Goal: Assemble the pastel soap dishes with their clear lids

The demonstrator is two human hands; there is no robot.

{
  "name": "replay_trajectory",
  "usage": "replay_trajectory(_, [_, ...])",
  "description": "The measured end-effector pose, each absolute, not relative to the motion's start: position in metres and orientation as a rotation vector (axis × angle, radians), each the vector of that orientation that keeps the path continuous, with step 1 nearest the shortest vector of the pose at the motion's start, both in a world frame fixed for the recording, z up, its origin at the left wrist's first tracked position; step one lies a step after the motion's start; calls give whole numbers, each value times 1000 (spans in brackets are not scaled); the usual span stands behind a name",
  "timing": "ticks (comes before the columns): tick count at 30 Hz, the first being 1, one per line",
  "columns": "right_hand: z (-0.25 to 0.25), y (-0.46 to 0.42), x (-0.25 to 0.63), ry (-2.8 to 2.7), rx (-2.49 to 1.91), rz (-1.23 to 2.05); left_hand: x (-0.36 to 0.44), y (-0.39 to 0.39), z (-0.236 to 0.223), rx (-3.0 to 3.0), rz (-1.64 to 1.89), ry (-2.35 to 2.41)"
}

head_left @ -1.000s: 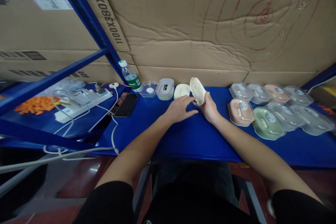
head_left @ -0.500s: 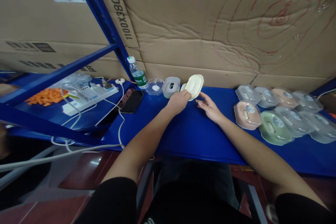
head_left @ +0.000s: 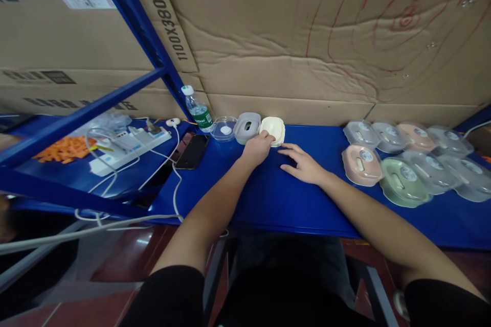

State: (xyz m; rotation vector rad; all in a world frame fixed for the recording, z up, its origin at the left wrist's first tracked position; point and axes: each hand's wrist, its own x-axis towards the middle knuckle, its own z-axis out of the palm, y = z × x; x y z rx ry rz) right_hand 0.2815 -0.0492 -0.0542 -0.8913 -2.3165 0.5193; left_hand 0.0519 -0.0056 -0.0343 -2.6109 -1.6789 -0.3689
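Note:
My left hand (head_left: pixel 258 147) rests its curled fingers on the front edge of a cream container (head_left: pixel 273 129) that lies flat at the back of the blue shelf (head_left: pixel 268 199). A grey container (head_left: pixel 247 127) stands just left of the cream one, and a clear lid (head_left: pixel 223 128) lies beyond that. My right hand (head_left: pixel 303 162) lies flat on the shelf with its fingers stretched out, holding nothing, a little right of the cream container.
Several lidded containers, pink (head_left: pixel 362 164), green (head_left: pixel 403 181) and clear (head_left: pixel 433 167), cluster at the right. A water bottle (head_left: pixel 197 110), a phone (head_left: pixel 193 150), a power strip (head_left: pixel 128 144) with white cables and orange pieces (head_left: pixel 61 148) lie to the left. Cardboard boxes (head_left: pixel 307 46) wall the back.
The cream piece passed from my right hand to my left, which laid it down on the cream container. My right hand let go and came down flat on the shelf.

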Motion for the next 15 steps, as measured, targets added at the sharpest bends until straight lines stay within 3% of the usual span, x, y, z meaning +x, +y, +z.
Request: replay_trajectory(15, [-55, -41, 288, -2280, -1041, 312, 57, -8, -33, -2657, -435, -1652])
